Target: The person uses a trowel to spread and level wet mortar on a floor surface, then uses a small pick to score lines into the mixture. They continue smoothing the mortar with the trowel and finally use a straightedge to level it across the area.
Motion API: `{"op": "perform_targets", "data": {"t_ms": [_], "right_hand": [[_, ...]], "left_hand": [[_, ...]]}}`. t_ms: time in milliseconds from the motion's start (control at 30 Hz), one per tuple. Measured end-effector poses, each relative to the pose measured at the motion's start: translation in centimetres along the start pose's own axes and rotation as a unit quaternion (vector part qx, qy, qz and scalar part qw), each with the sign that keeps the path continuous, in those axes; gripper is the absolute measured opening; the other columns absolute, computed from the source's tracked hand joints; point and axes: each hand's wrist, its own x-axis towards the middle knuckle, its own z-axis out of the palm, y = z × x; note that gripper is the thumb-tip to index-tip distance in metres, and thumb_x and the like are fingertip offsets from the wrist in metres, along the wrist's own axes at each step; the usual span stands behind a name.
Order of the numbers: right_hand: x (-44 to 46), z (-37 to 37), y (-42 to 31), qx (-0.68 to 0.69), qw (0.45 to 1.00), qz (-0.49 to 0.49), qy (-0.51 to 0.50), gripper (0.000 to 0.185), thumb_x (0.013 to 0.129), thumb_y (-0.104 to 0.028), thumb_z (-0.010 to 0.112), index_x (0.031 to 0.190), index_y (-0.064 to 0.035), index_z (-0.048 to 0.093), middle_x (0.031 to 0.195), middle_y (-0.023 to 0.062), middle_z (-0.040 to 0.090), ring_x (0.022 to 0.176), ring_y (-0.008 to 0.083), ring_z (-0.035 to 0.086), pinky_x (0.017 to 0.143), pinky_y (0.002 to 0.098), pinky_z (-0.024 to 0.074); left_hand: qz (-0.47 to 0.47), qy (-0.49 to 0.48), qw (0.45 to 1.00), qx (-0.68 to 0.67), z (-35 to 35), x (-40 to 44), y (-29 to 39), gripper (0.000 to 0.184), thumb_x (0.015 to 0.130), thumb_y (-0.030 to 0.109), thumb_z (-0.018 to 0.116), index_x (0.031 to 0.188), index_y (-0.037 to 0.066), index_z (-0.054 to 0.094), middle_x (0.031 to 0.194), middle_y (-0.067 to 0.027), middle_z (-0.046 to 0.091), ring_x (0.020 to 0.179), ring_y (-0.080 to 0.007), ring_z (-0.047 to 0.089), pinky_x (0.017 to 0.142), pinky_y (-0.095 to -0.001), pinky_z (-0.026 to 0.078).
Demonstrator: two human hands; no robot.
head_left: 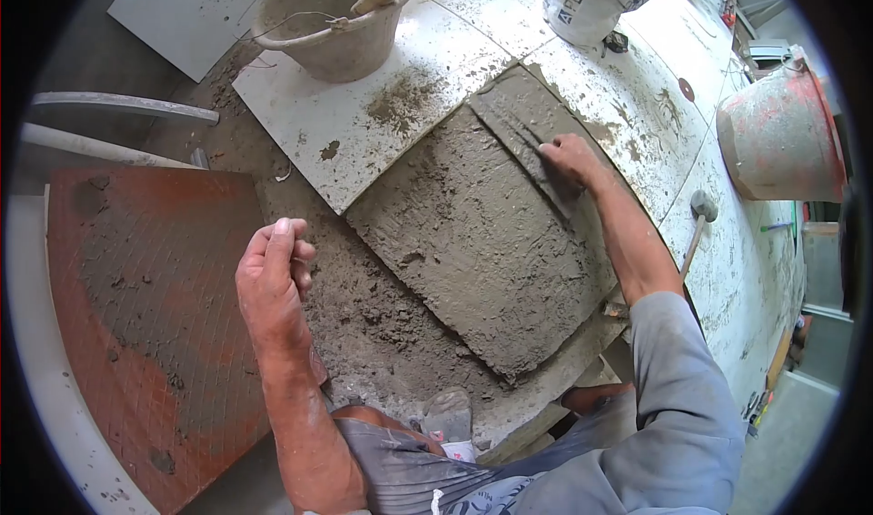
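Note:
My right hand (575,162) grips a long flat trowel (515,147), whose blade lies on a bed of wet grey mortar (473,233). Streaks run through the mortar behind and beside the blade. The trowel's handle is mostly hidden under my fingers. In the air left of the mortar, my left hand (275,260) is loosely closed with the thumb up, and nothing shows in it. Crumbs of loose mortar (382,324) lie on the floor below the bed's lower left edge.
Large white tiles (309,142) surround the upper sides, with a mortar bucket (336,47) on one. A reddish tile (164,333) smeared with mortar leans at left. To the right are a mallet (702,208), a larger bucket (777,138) and a white bag (587,6).

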Motion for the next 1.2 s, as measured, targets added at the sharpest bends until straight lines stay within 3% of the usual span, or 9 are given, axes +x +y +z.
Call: {"op": "perform_targets", "data": {"t_ms": [267, 500, 633, 767, 900, 967, 1000, 1033, 1200], "right_hand": [[-6.3, 5.2, -7.8, -0.009, 0.993, -0.036, -0.109, 0.045, 0.078, -0.037, 0.043, 0.089, 0.0031, 0.06, 0.076, 0.0207, 0.062, 0.073, 0.0299, 0.062, 0.072, 0.0429, 0.0512], [-14.2, 8.7, -13.3, -0.03, 0.981, -0.056, -0.181, 0.042, 0.082, -0.038, 0.048, 0.096, 0.0007, 0.059, 0.083, 0.0245, 0.064, 0.079, 0.0384, 0.063, 0.076, 0.0473, 0.0512], [-16.7, 8.1, -11.2, -0.016, 0.983, -0.037, -0.18, 0.046, 0.08, -0.044, 0.05, 0.097, -0.0026, 0.06, 0.085, 0.0231, 0.064, 0.083, 0.0385, 0.063, 0.076, 0.0472, 0.0498], [-14.4, 6.5, -7.7, 0.084, 0.995, 0.045, 0.001, 0.048, 0.079, -0.044, 0.051, 0.097, -0.0004, 0.062, 0.091, 0.0262, 0.063, 0.088, 0.0393, 0.061, 0.079, 0.0457, 0.0491], [-10.8, 6.3, -7.4, 0.095, 0.99, 0.102, 0.006, 0.048, 0.079, -0.042, 0.051, 0.098, 0.0011, 0.062, 0.094, 0.0275, 0.062, 0.089, 0.0396, 0.061, 0.08, 0.0455, 0.0491], [-11.5, 8.2, -9.4, 0.061, 0.993, 0.04, -0.097, 0.046, 0.079, -0.039, 0.051, 0.096, 0.0021, 0.062, 0.094, 0.0275, 0.062, 0.089, 0.0395, 0.061, 0.081, 0.0454, 0.0494], [-13.3, 9.3, -10.4, 0.029, 0.996, -0.007, -0.085, 0.044, 0.08, -0.037, 0.05, 0.094, 0.0025, 0.062, 0.092, 0.0267, 0.063, 0.086, 0.0393, 0.062, 0.08, 0.046, 0.0501], [-15.2, 8.6, -12.3, -0.015, 0.986, -0.012, -0.168, 0.045, 0.08, -0.038, 0.049, 0.094, 0.0031, 0.062, 0.09, 0.026, 0.063, 0.084, 0.0384, 0.063, 0.078, 0.0455, 0.0513], [-22.2, 10.8, -12.3, -0.003, 0.975, -0.078, -0.207, 0.046, 0.083, -0.043, 0.05, 0.096, 0.0015, 0.057, 0.082, 0.0249, 0.064, 0.08, 0.0402, 0.063, 0.073, 0.0484, 0.0511]], "left_hand": [[-0.009, -0.027, 0.999, -0.014, 1.4, 0.5, -0.3, 0.021, 0.091, 0.029, 0.056, 0.089, 0.009, 0.063, 0.066, 0.0056, 0.054, 0.05, -0.0002, 0.039, 0.043, -0.015, 0.026], [-0.005, -0.053, 0.998, -0.03, 3.6, 0.8, -0.2, 0.022, 0.09, 0.029, 0.056, 0.089, 0.008, 0.064, 0.067, 0.004, 0.056, 0.05, -0.0009, 0.039, 0.043, -0.0157, 0.027], [-0.007, -0.068, 0.997, -0.033, 3.6, 0.6, -0.2, 0.022, 0.089, 0.029, 0.057, 0.089, 0.008, 0.064, 0.068, 0.0038, 0.056, 0.05, -0.001, 0.04, 0.044, -0.0159, 0.028], [0.002, -0.058, 0.997, -0.043, 2.3, 0.5, -0.2, 0.022, 0.09, 0.029, 0.056, 0.089, 0.008, 0.064, 0.067, 0.0044, 0.056, 0.05, -0.0009, 0.04, 0.043, -0.0159, 0.028], [0.005, -0.047, 0.998, -0.046, 1.9, 0.5, -0.3, 0.022, 0.09, 0.029, 0.056, 0.09, 0.008, 0.064, 0.067, 0.0048, 0.056, 0.05, -0.0009, 0.04, 0.043, -0.0157, 0.028], [0.002, -0.057, 0.997, -0.05, 2.2, 0.3, 0.0, 0.022, 0.09, 0.029, 0.056, 0.091, 0.008, 0.064, 0.067, 0.0047, 0.056, 0.051, -0.0009, 0.041, 0.044, -0.0156, 0.029], [0.0, -0.061, 0.997, -0.052, 2.5, 0.3, 0.0, 0.022, 0.09, 0.029, 0.056, 0.091, 0.008, 0.064, 0.067, 0.0047, 0.056, 0.051, -0.0009, 0.041, 0.044, -0.0156, 0.029], [-0.006, -0.06, 0.997, -0.045, 2.8, 0.2, 0.0, 0.022, 0.09, 0.029, 0.056, 0.091, 0.008, 0.064, 0.068, 0.0047, 0.056, 0.051, -0.0009, 0.041, 0.044, -0.0155, 0.029], [-0.012, -0.089, 0.996, -0.023, 4.9, 0.5, 0.2, 0.021, 0.09, 0.028, 0.056, 0.091, 0.009, 0.064, 0.068, 0.0049, 0.056, 0.052, -0.0007, 0.041, 0.044, -0.0152, 0.028]]}}
